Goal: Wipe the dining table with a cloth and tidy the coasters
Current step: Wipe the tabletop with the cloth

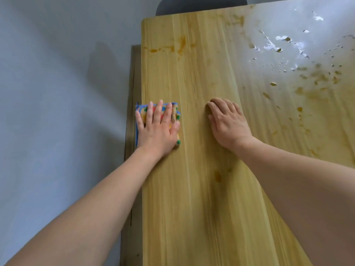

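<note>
the cloth (173,109), a folded square with a blue edge and bright patches of colour, lay at the left edge of the wooden table (201,189). the left hand (156,129) pressed flat on top of it, fingers straight and spread, covering most of it. the right hand (227,123) rested on the bare wood just to the right, well apart from the cloth, holding nothing; its fingers were bent at the tips, and whether they pressed down or merely lay there was hard to tell. orange-brown stains (169,48) marked the far left of the tabletop. wet droplets and smears (299,73) spread over the far right part, glaring in the light. a dark chair back (201,3) showed beyond the far edge.
</note>
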{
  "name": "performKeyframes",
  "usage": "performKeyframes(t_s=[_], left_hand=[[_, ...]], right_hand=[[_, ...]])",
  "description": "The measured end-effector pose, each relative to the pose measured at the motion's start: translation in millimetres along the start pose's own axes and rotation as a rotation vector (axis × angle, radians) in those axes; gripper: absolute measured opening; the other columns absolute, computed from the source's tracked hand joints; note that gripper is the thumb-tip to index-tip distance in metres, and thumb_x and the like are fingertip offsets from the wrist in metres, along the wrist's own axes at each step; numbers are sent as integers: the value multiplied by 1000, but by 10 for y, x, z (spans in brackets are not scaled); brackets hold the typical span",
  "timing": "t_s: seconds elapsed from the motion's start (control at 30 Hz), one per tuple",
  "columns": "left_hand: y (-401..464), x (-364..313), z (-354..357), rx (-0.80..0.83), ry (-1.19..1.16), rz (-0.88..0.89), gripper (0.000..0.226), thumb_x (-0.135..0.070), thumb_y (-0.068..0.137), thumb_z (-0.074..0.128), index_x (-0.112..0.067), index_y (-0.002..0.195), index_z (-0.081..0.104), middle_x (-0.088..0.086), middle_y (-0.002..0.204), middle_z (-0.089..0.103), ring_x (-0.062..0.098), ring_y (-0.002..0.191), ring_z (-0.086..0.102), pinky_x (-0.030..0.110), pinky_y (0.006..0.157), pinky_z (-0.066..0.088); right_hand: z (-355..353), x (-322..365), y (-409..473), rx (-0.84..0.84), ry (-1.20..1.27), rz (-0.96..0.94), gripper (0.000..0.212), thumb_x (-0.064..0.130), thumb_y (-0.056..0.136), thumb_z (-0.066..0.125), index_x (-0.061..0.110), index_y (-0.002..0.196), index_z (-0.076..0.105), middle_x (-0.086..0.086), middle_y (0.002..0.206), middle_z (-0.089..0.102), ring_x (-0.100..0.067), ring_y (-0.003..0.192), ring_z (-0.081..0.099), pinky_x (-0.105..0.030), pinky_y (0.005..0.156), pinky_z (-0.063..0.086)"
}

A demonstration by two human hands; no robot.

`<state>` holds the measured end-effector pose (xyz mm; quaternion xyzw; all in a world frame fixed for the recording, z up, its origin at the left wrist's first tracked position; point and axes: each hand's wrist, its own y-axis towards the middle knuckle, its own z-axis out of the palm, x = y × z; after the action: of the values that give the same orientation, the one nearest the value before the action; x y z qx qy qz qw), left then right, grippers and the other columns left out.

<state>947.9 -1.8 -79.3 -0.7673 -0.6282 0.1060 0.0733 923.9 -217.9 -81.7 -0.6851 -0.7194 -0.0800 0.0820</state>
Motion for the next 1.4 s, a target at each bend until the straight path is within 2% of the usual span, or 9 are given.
performKeyframes(t_s=[0.2,0.37,0.5,0.7,0.83,0.93,1.17,1.3,1.4], left_hand=[[548,9,-67,-42,-28,-21,63,-51,101,11,-28,157,-5,-2,166,-10,22,151,-16,59,118,-9],[-144,-268,179,-140,-58,-7,63,-47,101,16,-21,157,2,5,166,-1,28,152,-6,63,117,-2],[-514,-571,328,-117,-55,55,66,-48,99,23,-19,157,12,8,165,6,32,152,2,67,116,4],[437,-617,15,-38,-1,69,64,-51,101,13,-26,156,-7,1,165,-11,26,151,-14,64,115,-9],[1049,-712,-142,-56,-47,-3,63,-50,101,13,-27,157,-4,0,166,-8,25,151,-12,63,115,-9],[1034,-700,-137,-66,-49,13,63,-51,101,13,-27,157,-5,0,165,-9,24,151,-13,61,116,-10],[127,-487,133,-117,-26,-11,65,-54,99,14,-28,156,-4,0,165,-6,24,152,-10,60,118,-6],[243,-467,40,-72,-15,-33,66,-55,98,12,-31,154,-12,-2,164,-14,22,150,-17,59,117,-13],[646,-349,-93,-75,-10,-48,66,-54,99,16,-32,156,-6,-3,165,-10,21,151,-14,58,117,-12]], right_hand=[[104,-19,-34,-89,54,80,46,23,99,36,11,144,42,-3,151,37,-21,142,27,-35,120,13],[99,-29,12,-90,35,101,48,22,96,38,10,143,44,-4,151,38,-21,143,27,-36,120,14],[80,-43,38,-94,29,96,49,21,95,39,9,142,46,-5,150,40,-23,142,29,-37,120,16],[90,-30,12,-83,23,99,50,22,94,40,11,142,45,-4,151,39,-20,143,29,-36,120,16],[111,-55,16,-88,6,104,51,24,93,39,12,142,45,-3,151,39,-20,143,29,-35,119,14],[109,-53,26,-84,11,102,51,24,92,40,12,142,46,-3,150,40,-20,142,30,-35,119,14],[47,-39,34,-51,16,111,54,28,92,33,11,142,46,-4,151,39,-20,142,30,-37,118,16],[39,-43,49,-38,19,100,54,28,93,33,11,143,44,-4,151,38,-20,143,29,-37,118,16],[41,-49,37,-36,34,107,54,30,93,32,13,143,45,-2,151,39,-19,143,28,-37,119,16]])
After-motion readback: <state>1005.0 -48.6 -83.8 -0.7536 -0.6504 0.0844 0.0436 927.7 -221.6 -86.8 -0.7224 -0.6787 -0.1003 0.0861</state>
